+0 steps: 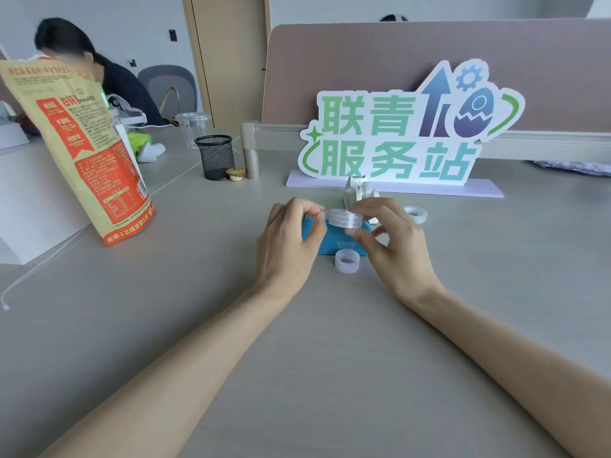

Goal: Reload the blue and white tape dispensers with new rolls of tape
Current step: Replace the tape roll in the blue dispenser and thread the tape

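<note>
A clear roll of tape (345,219) is held in the air above the blue dispenser (334,242). My right hand (388,241) grips the roll between thumb and fingers. My left hand (291,239) pinches at the roll's left edge, fingertips together. The blue dispenser stands on the table, partly hidden behind both hands. Behind it is the white dispenser (358,193), upright. A translucent empty ring (347,261) stands on the table in front of the blue dispenser. Another tape roll (416,214) lies flat to the right.
A large cut-out sign (396,133) on a white base stands behind the dispensers. A black mesh pen cup (215,157) and a small jelly cup (236,173) sit at the back left. An orange snack bag (82,143) stands at the left. Another person (99,71) sits far left.
</note>
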A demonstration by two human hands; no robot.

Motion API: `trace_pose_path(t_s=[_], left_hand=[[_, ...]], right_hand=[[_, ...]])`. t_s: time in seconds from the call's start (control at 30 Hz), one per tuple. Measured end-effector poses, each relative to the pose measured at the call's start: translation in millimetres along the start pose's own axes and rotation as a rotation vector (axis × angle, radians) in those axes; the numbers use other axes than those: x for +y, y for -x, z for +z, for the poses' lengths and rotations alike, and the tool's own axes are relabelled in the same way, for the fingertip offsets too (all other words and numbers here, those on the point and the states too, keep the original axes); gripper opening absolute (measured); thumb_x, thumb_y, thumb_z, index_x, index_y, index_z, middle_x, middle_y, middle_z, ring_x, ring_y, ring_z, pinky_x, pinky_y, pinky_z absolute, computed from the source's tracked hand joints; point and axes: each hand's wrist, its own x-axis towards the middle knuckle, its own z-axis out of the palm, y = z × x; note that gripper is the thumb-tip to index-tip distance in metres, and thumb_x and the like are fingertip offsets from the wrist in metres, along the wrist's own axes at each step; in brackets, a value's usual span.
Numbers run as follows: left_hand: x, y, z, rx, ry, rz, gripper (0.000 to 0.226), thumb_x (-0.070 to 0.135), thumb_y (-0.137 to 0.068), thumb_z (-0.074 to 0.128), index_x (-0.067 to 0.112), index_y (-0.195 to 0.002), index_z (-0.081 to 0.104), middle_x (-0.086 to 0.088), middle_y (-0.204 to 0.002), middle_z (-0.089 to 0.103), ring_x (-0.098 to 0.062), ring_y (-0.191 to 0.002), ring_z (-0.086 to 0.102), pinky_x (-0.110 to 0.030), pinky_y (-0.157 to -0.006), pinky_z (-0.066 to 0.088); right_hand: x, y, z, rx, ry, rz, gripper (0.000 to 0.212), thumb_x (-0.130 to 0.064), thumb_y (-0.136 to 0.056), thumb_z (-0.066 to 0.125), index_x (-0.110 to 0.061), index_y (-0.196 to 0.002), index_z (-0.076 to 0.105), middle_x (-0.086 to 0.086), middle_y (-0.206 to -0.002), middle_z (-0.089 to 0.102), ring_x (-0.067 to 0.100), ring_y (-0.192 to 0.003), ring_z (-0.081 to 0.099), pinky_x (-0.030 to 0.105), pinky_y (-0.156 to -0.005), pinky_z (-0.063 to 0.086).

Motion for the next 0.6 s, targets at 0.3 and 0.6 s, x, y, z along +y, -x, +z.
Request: trace_pose_path(t_s=[0.3,0.6], left_hand=[[-1,-17,18,0.076,0.011,-0.027,0.005,0.019,-0.083,0.062,0.017,-0.085,0.058,0.016,-0.070,0.048,-0.010,-0.071,0.042,-0.030,-0.062,0.037],[-10,-25,26,0.044,0.109,-0.038,0.012,0.021,-0.087,0.062,0.020,-0.098,0.056,0.019,-0.090,0.063,-0.009,-0.083,0.049,-0.022,-0.066,0.036]], right_hand=[[17,-17,8,0.045,0.039,0.086,0.021,-0.014,-0.091,0.065,-0.017,-0.111,0.066,-0.021,-0.097,0.058,0.008,-0.101,0.053,0.019,-0.086,0.045],[19,-21,5,0.024,-0.103,0.276,0.019,-0.024,-0.087,0.071,-0.028,-0.105,0.064,-0.014,-0.097,0.067,0.001,-0.093,0.060,0.012,-0.082,0.044]])
